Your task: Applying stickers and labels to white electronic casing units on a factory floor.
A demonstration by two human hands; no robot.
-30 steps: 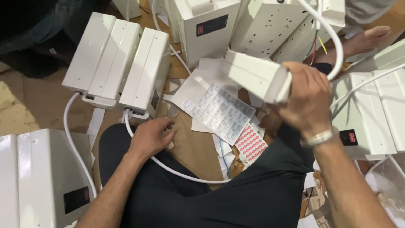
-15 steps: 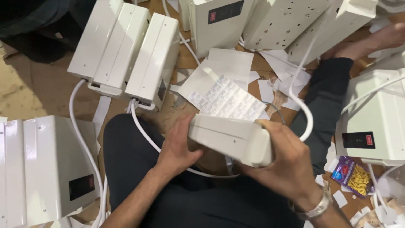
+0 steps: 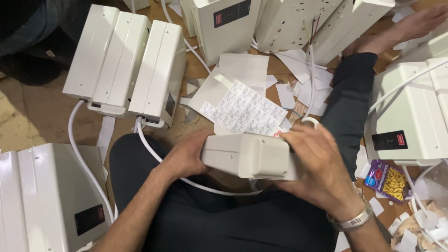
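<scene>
White box (image 3: 249,156) lowered to lap, both hands gripping, paper-strewn floor (image 3: 42,116)

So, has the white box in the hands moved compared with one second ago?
Yes. The white box came down from above the sticker sheet to below it, over the lap, now between the left hand and right hand.

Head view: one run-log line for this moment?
left hand: grips white rectangular plastic unit | right hand: grips same unit | unit: over lap

Surface: brown floor (image 3: 42,112).
On it: white boxy units (image 3: 126,65), sticker sheet (image 3: 245,112), paper scraps (image 3: 303,88), snack packet (image 3: 389,179).
</scene>
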